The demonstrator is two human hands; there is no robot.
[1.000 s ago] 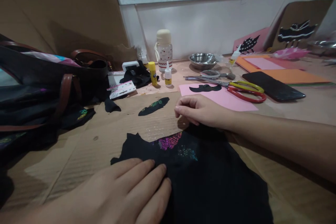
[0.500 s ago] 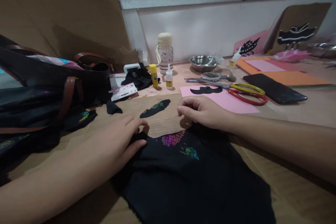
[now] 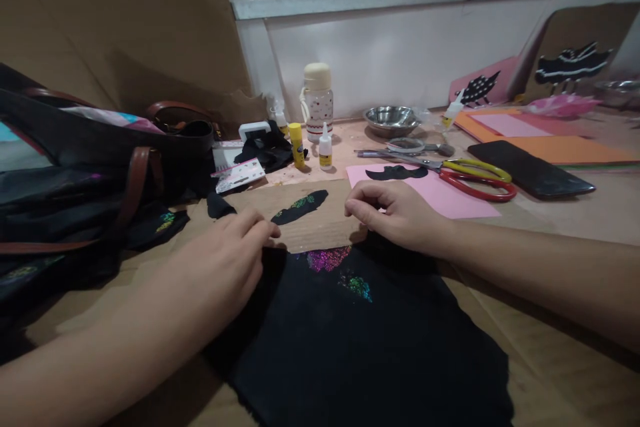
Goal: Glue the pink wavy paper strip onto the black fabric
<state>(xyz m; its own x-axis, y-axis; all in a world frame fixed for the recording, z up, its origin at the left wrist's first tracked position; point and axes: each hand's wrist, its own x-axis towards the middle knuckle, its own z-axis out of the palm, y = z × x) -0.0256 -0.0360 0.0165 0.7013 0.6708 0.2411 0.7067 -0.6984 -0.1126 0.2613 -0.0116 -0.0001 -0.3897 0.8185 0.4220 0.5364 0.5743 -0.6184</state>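
A large black cloth (image 3: 360,340) with pink and green glitter patches lies in front of me on brown cardboard (image 3: 320,230). My left hand (image 3: 220,267) rests on the cloth's far left corner, its fingers gathered at the edge. At the cloth's far right corner my right hand (image 3: 395,213) pinches the edge with curled fingers. Between the two hands, just beyond the cloth, lies a small black leaf-shaped cutout (image 3: 300,207) with green glitter.
A black bag with brown straps (image 3: 90,173) fills the left side. Farther back stand glue bottles (image 3: 325,150), a small bottle (image 3: 317,103) and a steel bowl (image 3: 391,120). Scissors (image 3: 465,173), pink paper (image 3: 440,190), a phone (image 3: 530,170) and orange sheets (image 3: 550,143) lie to the right.
My left hand has moved from the cloth's near edge up to its far left corner. The right hand has stayed at the far right corner.
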